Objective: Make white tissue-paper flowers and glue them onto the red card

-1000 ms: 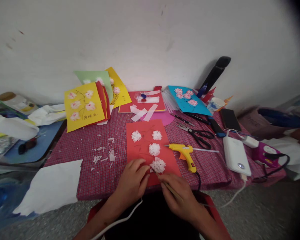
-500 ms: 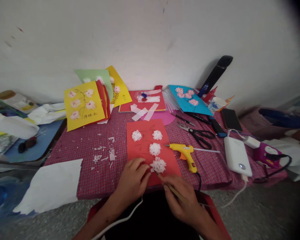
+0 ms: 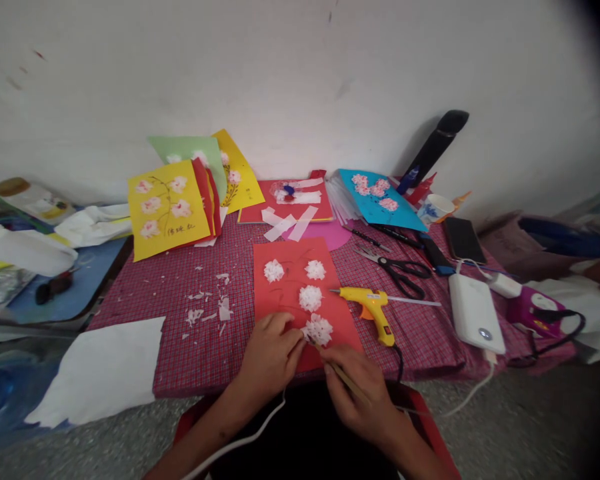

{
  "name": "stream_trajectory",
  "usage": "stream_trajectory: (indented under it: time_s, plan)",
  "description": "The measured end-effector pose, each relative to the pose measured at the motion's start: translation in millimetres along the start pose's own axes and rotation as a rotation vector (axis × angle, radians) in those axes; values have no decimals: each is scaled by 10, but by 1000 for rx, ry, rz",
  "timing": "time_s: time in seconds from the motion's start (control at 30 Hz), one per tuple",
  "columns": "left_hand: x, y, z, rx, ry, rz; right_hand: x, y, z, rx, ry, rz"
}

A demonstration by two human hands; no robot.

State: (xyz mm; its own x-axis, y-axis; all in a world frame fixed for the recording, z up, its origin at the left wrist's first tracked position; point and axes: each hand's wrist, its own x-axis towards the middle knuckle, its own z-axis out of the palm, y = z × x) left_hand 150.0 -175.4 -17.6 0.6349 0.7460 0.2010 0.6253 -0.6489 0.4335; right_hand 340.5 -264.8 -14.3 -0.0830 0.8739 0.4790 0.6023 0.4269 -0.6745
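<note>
A red sheet of paper (image 3: 290, 303) lies in front of me with white crumpled-paper flowers and faint dark branch lines on it. At the lower left edge of the nearest paper flower (image 3: 319, 329), my left hand (image 3: 274, 347) has its thumb and forefinger pinched together. Whatever is between those fingertips is too small to make out. My right hand (image 3: 356, 387) is closed around a thin wooden stick (image 3: 349, 381), whose dark narrow tip touches or nearly touches the same flower. A yellow glue gun (image 3: 373, 303) lies on its side at the sheet's right edge.
Black scissors (image 3: 397, 268), a white power bank (image 3: 476, 313) and a phone (image 3: 464, 240) are on the right. White paper scraps (image 3: 224, 308) and a torn white sheet (image 3: 103, 373) lie left. Finished cards (image 3: 167, 210) lean at the back. A white cable (image 3: 250, 437) crosses my left forearm.
My left fingertips have shifted slightly right and closed in on the nearest flower's edge. The stick's tip has moved a little up to meet them. The sheet has stayed in place.
</note>
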Motion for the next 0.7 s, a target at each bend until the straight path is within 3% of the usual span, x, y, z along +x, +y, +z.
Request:
stream_trajectory:
  time_s: [0.7]
  plan:
    - [-31,-29,-33,-51,-26,50,10,-7,16,5,-4,19]
